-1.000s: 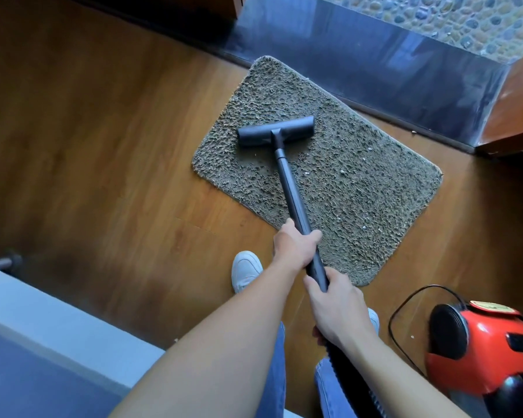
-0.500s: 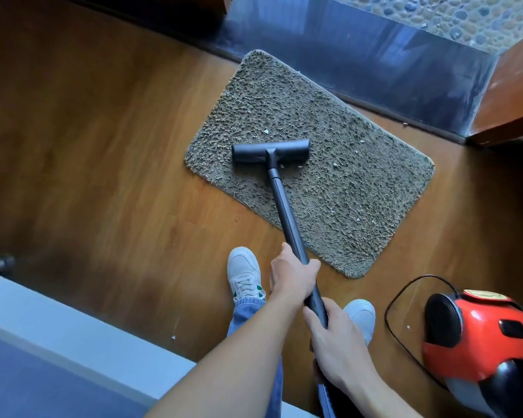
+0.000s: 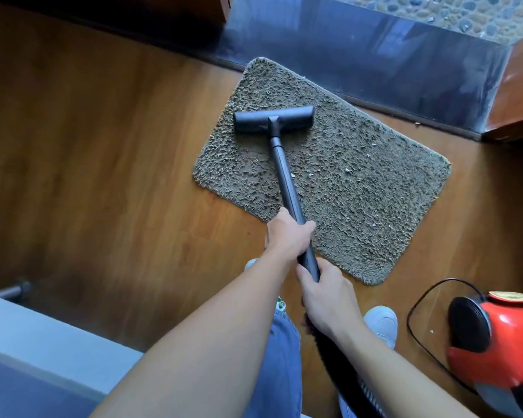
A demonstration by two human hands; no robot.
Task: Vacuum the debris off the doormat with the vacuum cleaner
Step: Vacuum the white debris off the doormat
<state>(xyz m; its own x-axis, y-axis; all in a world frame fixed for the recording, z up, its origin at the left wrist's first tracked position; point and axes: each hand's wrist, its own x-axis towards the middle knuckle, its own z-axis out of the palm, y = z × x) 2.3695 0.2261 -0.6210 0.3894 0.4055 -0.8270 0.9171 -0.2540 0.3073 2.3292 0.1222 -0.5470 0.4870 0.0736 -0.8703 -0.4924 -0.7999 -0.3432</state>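
Note:
A shaggy grey-brown doormat [image 3: 360, 188] lies on the wooden floor, with small pale bits of debris [image 3: 347, 170] scattered over its middle and right part. The dark vacuum floor head [image 3: 274, 119] sits flat on the mat's far left part. Its grey wand [image 3: 286, 182] runs back toward me. My left hand [image 3: 289, 236] grips the wand higher up. My right hand [image 3: 326, 297] grips it just below, where the black ribbed hose [image 3: 344, 372] begins.
The red and black vacuum body [image 3: 495, 345] stands on the floor at the lower right, its black cord [image 3: 417, 315] looping beside it. A dark stone threshold [image 3: 375, 61] runs behind the mat. My white shoe [image 3: 381, 324] and a pale furniture edge [image 3: 43, 342] are near.
The floor head was pulled toward me over the mat, then pushed away again to the mat's far left part. Both hands kept their grip on the wand.

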